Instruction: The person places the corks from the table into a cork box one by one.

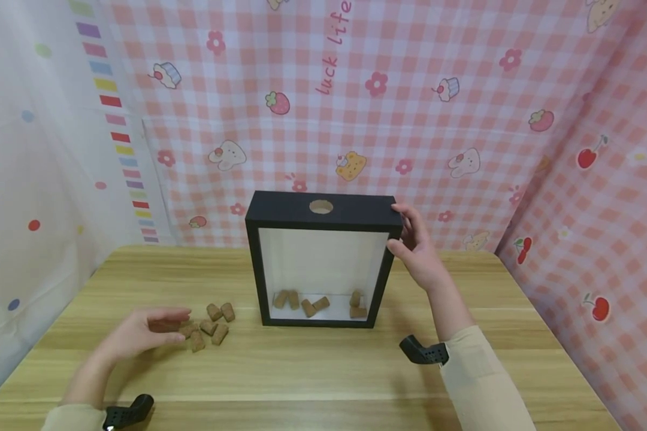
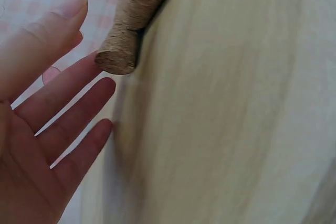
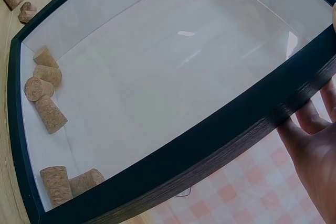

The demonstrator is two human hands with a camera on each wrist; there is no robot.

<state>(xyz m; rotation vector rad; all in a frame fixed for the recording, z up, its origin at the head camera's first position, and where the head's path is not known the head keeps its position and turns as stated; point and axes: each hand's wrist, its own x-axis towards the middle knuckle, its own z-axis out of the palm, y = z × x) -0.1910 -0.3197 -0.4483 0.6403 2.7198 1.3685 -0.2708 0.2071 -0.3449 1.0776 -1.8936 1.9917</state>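
Observation:
A black-framed shadow box with a clear front and a round hole in its top stands upright on the table. Several corks lie along its floor, and the right wrist view shows corks there too. My right hand grips the box's upper right edge, thumb at the front and fingers round the side. To the left, my left hand is beside a small group of loose corks. In the left wrist view its fingers are spread, close to a cork, with nothing held.
The wooden table carries the box and corks. Behind it hangs a pink checked curtain, with another checked sheet at the right and a white dotted one at the left. Each wrist wears a black camera mount.

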